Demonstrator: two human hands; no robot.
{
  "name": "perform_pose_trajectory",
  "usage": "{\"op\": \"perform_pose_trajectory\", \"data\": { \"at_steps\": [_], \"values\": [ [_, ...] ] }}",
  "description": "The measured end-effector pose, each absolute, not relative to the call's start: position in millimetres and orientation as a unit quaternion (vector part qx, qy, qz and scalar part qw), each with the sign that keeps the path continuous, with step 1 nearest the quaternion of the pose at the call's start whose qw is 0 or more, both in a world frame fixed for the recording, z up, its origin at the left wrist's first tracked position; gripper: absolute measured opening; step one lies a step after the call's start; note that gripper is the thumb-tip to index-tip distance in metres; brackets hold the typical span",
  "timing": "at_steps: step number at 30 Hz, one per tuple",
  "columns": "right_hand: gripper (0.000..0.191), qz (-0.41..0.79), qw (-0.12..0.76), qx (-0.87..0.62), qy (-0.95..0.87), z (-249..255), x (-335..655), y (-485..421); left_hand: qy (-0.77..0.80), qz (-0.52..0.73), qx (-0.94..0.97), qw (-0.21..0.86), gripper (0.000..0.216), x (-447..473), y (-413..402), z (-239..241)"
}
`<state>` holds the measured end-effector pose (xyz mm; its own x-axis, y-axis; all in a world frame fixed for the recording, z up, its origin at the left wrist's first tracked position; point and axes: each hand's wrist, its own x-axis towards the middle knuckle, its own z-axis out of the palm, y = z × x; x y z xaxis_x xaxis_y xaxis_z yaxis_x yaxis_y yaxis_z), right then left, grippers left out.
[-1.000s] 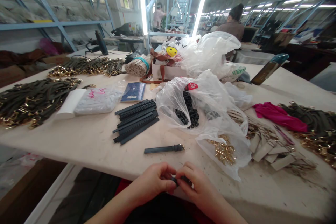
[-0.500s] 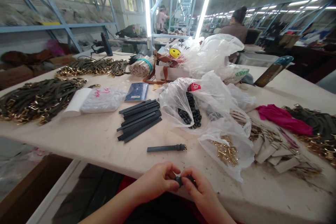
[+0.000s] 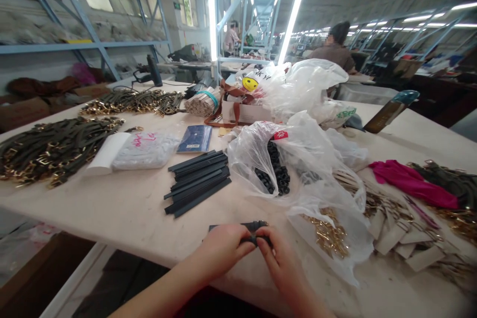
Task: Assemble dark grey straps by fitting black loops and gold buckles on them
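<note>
My left hand (image 3: 228, 249) and my right hand (image 3: 278, 253) meet over the near edge of the table. Between their pinched fingertips is a dark strap (image 3: 255, 239), mostly covered by the fingers. Just behind them lies another dark strap (image 3: 257, 224) with keeper loops and a bit of gold metal at its right end; my left hand partly hides it. Farther back, several flat dark strips (image 3: 197, 181) are stacked. Black loops (image 3: 276, 174) fill an open clear plastic bag (image 3: 246, 154), and gold hooks (image 3: 328, 236) sit in another plastic bag (image 3: 357, 253) to the right.
Dark straps with gold hardware (image 3: 55, 146) are heaped at the left, near a wrapped white packet (image 3: 145, 151) and a blue booklet (image 3: 195, 139). Pale straps (image 3: 398, 233), a magenta cloth (image 3: 413, 184) and a bottle (image 3: 391, 111) are at the right. Two people sit beyond the table.
Both hands have moved up and forward with the dark strap, so my left hand now covers part of the strap lying on the table. The view has tilted slightly.
</note>
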<state>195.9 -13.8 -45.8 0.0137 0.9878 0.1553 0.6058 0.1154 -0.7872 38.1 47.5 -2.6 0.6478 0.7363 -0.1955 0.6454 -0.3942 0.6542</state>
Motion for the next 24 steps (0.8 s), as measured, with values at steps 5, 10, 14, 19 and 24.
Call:
{"op": "perform_pose_trajectory", "data": {
  "at_steps": [5,10,14,19,24],
  "values": [
    [0.022,0.09,0.303,-0.614,-0.723,-60,199,30,0.469,0.085,0.85,0.224,0.021,33,83,-15],
    [0.023,0.086,0.309,-0.597,-0.735,-75,201,40,0.559,0.043,0.822,0.099,0.023,8,118,-19],
    [0.022,0.092,0.329,-0.603,-0.72,-75,200,36,0.594,0.014,0.801,0.074,0.015,-3,132,-22],
    [0.023,0.077,0.366,-0.608,-0.7,-69,215,37,0.592,0.016,0.801,0.088,0.01,-5,125,-20],
    [0.025,0.023,0.26,-0.692,-0.673,-49,253,61,0.568,0.045,0.81,0.138,0.008,1,98,1]
  ]
}}
